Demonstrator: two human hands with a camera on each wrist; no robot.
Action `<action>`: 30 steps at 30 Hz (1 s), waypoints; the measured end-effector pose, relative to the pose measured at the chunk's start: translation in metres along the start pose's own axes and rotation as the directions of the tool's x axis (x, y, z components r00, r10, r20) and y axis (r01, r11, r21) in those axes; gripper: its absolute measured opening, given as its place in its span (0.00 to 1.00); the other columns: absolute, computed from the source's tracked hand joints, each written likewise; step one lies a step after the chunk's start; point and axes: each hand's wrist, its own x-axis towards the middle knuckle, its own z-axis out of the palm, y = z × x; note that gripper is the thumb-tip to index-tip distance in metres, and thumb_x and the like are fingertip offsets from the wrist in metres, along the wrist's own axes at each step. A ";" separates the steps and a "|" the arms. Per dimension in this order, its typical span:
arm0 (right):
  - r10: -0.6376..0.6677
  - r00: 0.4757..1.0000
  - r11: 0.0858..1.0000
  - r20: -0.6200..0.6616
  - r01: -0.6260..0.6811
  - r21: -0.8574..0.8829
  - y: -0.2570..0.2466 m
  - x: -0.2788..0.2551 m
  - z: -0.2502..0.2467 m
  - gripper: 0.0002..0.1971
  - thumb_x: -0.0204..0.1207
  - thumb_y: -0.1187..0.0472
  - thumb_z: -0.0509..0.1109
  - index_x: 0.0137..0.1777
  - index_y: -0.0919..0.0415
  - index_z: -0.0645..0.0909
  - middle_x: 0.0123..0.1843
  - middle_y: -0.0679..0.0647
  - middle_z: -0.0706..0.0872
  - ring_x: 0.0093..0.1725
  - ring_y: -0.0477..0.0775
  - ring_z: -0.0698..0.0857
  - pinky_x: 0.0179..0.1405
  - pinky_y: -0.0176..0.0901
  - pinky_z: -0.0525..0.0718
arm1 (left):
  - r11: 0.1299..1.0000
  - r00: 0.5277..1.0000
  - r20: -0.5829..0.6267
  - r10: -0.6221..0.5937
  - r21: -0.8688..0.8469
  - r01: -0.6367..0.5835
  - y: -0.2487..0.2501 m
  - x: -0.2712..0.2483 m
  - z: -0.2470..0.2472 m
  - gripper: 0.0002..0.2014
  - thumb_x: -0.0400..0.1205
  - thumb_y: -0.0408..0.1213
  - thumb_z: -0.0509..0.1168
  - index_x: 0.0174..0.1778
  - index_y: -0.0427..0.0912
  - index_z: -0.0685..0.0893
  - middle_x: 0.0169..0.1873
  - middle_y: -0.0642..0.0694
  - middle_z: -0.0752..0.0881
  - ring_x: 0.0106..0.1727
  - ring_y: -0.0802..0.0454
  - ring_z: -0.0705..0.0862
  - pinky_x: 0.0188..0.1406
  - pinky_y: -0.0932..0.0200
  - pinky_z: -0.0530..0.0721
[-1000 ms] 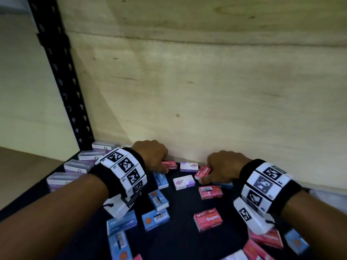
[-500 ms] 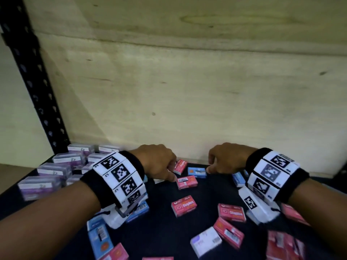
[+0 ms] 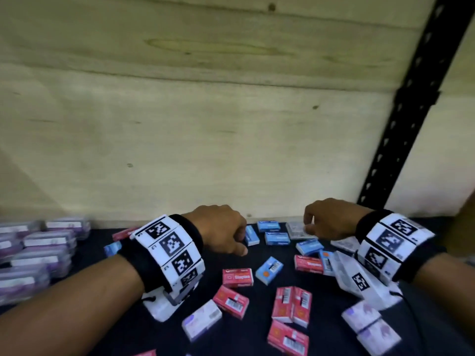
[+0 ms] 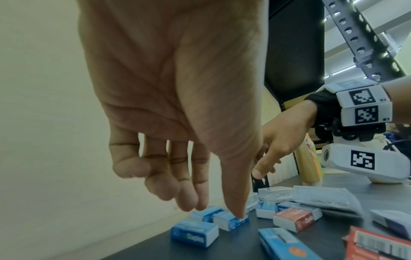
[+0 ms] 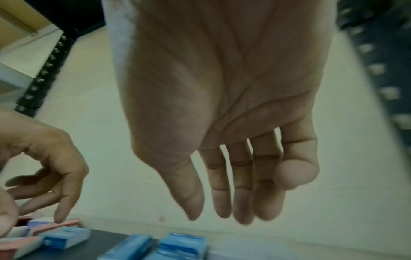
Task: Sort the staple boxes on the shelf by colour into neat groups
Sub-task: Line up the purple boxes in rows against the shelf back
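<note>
Small staple boxes lie scattered on the dark shelf (image 3: 259,317). Several blue boxes (image 3: 277,238) cluster by the back wall, and red boxes (image 3: 237,277) and purple-white boxes (image 3: 201,319) lie nearer me. My left hand (image 3: 232,240) hovers over the blue cluster with its fingers hanging loosely. In the left wrist view the left hand (image 4: 215,209) holds nothing, and its thumb tip touches the top of a blue box (image 4: 231,222). My right hand (image 3: 308,227) hangs over the clear cases and blue boxes. In the right wrist view the right hand (image 5: 220,218) is relaxed and empty above blue boxes (image 5: 182,244).
Clear plastic cases with purple labels (image 3: 41,250) are stacked at the left. More clear cases (image 3: 298,229) lie by the wall under my right hand. A plywood back wall (image 3: 231,150) closes the shelf, and a black perforated upright (image 3: 411,124) stands at the right.
The view has swung right. Both hands have moved right along the back wall, from the red boxes to the blue cluster. Neither hand now grips a box.
</note>
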 end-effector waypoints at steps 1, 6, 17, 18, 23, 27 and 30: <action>0.021 1.000 1.000 -0.009 -0.021 -0.002 0.011 -0.005 0.003 0.17 0.82 0.48 0.63 0.60 0.58 0.85 0.57 0.54 0.89 0.57 0.57 0.87 0.59 0.53 0.85 | 1.000 1.000 0.000 0.015 0.004 -0.015 0.008 0.006 0.000 0.17 0.78 0.60 0.68 0.55 0.53 0.82 0.42 0.58 0.80 0.45 0.53 0.80 0.39 0.56 0.74; 0.122 0.992 0.992 -0.040 -0.121 0.016 0.062 -0.017 0.024 0.15 0.82 0.53 0.63 0.66 0.52 0.81 0.66 0.53 0.81 0.63 0.57 0.82 0.60 0.47 0.81 | 0.997 0.997 -0.006 0.078 0.009 -0.078 0.041 0.040 -0.001 0.20 0.78 0.60 0.68 0.61 0.53 0.80 0.53 0.54 0.82 0.51 0.51 0.81 0.43 0.55 0.76; 0.149 0.988 0.965 -0.024 -0.140 0.221 0.108 -0.011 0.051 0.08 0.75 0.45 0.71 0.45 0.41 0.74 0.54 0.45 0.82 0.53 0.51 0.82 0.55 0.45 0.81 | 0.988 0.987 -0.022 0.156 -0.003 -0.156 0.065 0.101 -0.003 0.23 0.83 0.55 0.65 0.71 0.49 0.76 0.64 0.47 0.80 0.61 0.48 0.80 0.57 0.50 0.81; 0.147 0.989 0.961 -0.019 -0.138 0.238 0.110 -0.009 0.052 0.10 0.74 0.43 0.71 0.43 0.41 0.72 0.52 0.44 0.81 0.52 0.50 0.82 0.54 0.45 0.81 | 0.987 0.987 -0.017 0.160 -0.013 -0.160 0.066 0.105 -0.002 0.23 0.83 0.55 0.65 0.71 0.48 0.76 0.64 0.46 0.81 0.61 0.48 0.80 0.57 0.52 0.81; 0.107 0.994 0.950 0.001 -0.102 0.297 0.114 -0.003 0.055 0.17 0.69 0.40 0.77 0.48 0.39 0.73 0.54 0.42 0.81 0.54 0.48 0.82 0.57 0.44 0.82 | 0.985 0.986 0.008 0.165 -0.055 -0.164 0.071 0.122 0.001 0.24 0.82 0.54 0.67 0.71 0.48 0.76 0.63 0.45 0.81 0.59 0.48 0.80 0.55 0.54 0.80; 0.093 0.996 0.940 0.004 -0.089 0.329 0.117 0.000 0.057 0.18 0.70 0.42 0.78 0.54 0.40 0.74 0.57 0.42 0.81 0.56 0.48 0.82 0.59 0.44 0.81 | 0.982 0.986 0.004 0.167 -0.093 -0.166 0.073 0.134 0.006 0.22 0.80 0.52 0.70 0.68 0.50 0.77 0.62 0.46 0.82 0.58 0.48 0.81 0.57 0.51 0.81; 0.093 0.996 0.928 0.019 -0.093 0.362 0.120 0.003 0.053 0.16 0.74 0.44 0.75 0.58 0.43 0.77 0.56 0.42 0.83 0.56 0.47 0.83 0.61 0.45 0.82 | 0.977 0.984 0.012 0.179 -0.117 -0.176 0.073 0.137 0.006 0.20 0.82 0.51 0.68 0.68 0.49 0.77 0.63 0.46 0.81 0.59 0.48 0.80 0.57 0.53 0.80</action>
